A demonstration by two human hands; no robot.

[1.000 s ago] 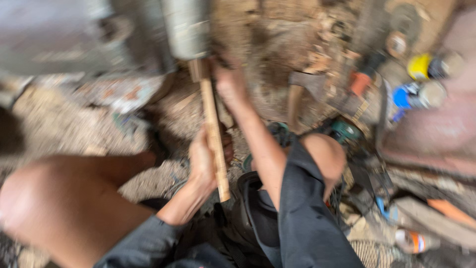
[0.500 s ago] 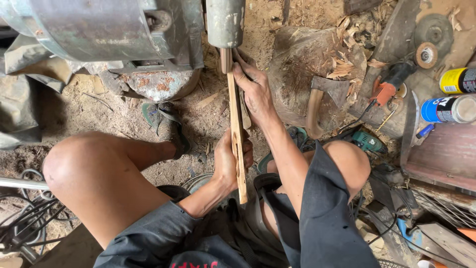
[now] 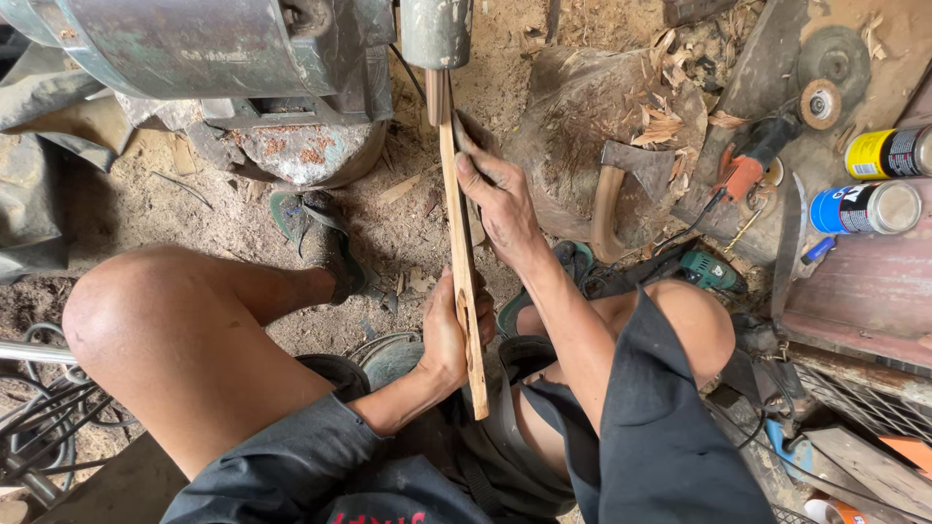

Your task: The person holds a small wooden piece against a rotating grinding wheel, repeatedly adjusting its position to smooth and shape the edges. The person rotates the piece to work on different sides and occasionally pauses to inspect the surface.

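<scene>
A long thin wooden stick runs from my lap up to a grey sanding drum on a motor. My left hand grips the stick's near end. My right hand presses on the stick farther up, fingers stretched toward the drum. The stick's far tip touches the underside of the drum. I sit low with both knees bent, my left knee raised at the left.
A large grey motor housing sits at the top left. An axe rests against a wood block with shavings. A drill, spray cans and discs lie at the right. Cables coil at the lower left.
The view has steadied and moved closer. Both hands keep hold of the stick against the drum; my right hand has slid a little along it.
</scene>
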